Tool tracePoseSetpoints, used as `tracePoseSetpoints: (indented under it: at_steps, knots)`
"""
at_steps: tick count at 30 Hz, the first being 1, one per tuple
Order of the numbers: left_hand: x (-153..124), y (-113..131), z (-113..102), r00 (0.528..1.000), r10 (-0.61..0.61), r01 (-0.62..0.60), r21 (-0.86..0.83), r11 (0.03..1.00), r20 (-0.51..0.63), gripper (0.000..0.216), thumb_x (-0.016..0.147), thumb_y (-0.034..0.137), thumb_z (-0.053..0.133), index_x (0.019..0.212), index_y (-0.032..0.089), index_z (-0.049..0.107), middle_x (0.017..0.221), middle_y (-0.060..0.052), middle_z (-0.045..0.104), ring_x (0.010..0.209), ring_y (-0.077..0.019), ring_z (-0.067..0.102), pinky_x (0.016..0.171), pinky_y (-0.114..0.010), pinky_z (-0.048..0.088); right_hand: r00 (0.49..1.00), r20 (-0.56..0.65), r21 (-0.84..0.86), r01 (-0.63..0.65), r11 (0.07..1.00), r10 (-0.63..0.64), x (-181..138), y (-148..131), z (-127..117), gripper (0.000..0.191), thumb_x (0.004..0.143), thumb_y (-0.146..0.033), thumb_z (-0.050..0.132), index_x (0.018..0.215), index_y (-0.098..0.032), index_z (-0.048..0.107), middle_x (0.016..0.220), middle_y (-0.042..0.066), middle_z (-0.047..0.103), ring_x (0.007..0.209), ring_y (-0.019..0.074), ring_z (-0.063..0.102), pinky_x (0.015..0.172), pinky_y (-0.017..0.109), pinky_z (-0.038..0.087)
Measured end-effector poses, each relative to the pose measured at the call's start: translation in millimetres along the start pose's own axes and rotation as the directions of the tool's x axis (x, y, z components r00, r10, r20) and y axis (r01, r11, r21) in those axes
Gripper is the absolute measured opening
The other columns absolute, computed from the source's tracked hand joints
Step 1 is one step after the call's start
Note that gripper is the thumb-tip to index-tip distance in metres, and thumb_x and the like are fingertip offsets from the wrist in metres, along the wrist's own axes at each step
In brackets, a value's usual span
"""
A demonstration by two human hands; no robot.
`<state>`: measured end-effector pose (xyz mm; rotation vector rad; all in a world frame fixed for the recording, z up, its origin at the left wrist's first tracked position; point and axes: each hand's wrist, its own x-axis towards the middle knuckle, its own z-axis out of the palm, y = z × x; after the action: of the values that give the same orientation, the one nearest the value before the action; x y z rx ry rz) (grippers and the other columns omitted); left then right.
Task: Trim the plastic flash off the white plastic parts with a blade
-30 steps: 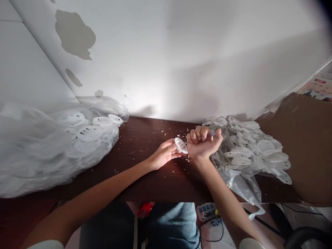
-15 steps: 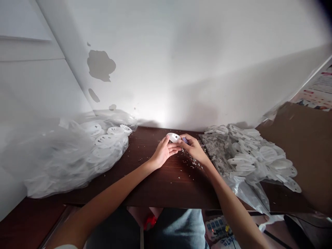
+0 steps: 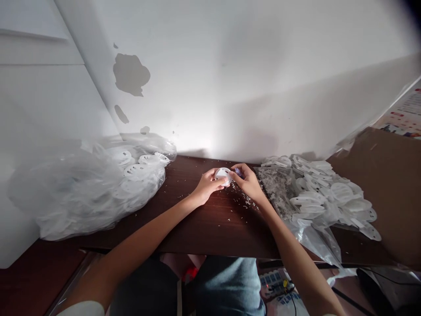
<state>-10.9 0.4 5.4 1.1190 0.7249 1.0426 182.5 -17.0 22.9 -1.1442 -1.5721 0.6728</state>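
Over the middle of the dark table, my left hand [image 3: 203, 189] grips a white oval plastic piece with slots [image 3: 222, 174] between thumb and fingers. My right hand [image 3: 248, 183] is closed on a small purple object [image 3: 238, 172], mostly hidden by the fingers, so its kind is unclear. The right thumb and fingertips meet the right edge of the white piece. Small white plastic scraps [image 3: 247, 201] lie scattered on the table below the right hand.
A large clear bag of similar white pieces [image 3: 98, 197] fills the left side. On the right are a pile of loose white pieces [image 3: 342, 193], a heap of translucent scraps [image 3: 278, 188] and a brown cardboard sheet [image 3: 391, 184]. The white wall [image 3: 197, 87] stands behind the table [image 3: 210, 232].
The white piece has been turned so that more of its flat face shows, and the left thumb now lies across it. The view has tilted slightly.
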Motion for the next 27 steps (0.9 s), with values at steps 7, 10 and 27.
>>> tracePoseSetpoints:
  at_steps: [7, 10, 27]
  knots:
    - [4.6, -6.4, -6.6, 0.998, -0.022, 0.015, -0.114, 0.993, -0.057, 0.05, 0.075, 0.038, 0.09, 0.116, 0.022, 0.065, 0.113, -0.006, 0.073, 0.092, -0.0172, 0.072, 0.077, -0.029, 0.054, 0.973, 0.093, -0.203, 0.225, 0.953, -0.21, -5.7, -4.6, -0.5, 0.032, 0.092, -0.04, 0.073, 0.118, -0.022, 0.07, 0.117, 0.01, 0.073, 0.099, 0.0248, 0.067, 0.085, 0.039, 0.053]
    - [2.2, -3.6, -5.6, 0.998, 0.003, -0.006, -0.053, 0.999, -0.07, 0.053, 0.076, 0.041, 0.088, 0.121, 0.026, 0.064, 0.115, -0.005, 0.072, 0.09, -0.0161, 0.071, 0.068, -0.024, 0.051, 0.967, 0.098, -0.253, 0.251, 0.934, -0.234, -7.0, -6.3, 3.9, 0.03, 0.093, -0.039, 0.072, 0.118, -0.023, 0.07, 0.114, 0.009, 0.075, 0.096, 0.0246, 0.069, 0.084, 0.039, 0.053]
    - [-1.4, -10.3, -0.1, 0.991, 0.091, -0.095, -0.038, 0.995, -0.094, 0.047, 0.079, 0.036, 0.082, 0.12, 0.023, 0.064, 0.112, -0.006, 0.072, 0.091, -0.0163, 0.07, 0.075, -0.028, 0.053, 0.933, 0.11, -0.329, 0.358, 0.874, -0.341, -9.0, -2.4, 9.2, 0.012, 0.1, -0.031, 0.065, 0.107, -0.023, 0.07, 0.101, 0.006, 0.076, 0.09, 0.0228, 0.071, 0.082, 0.036, 0.055]
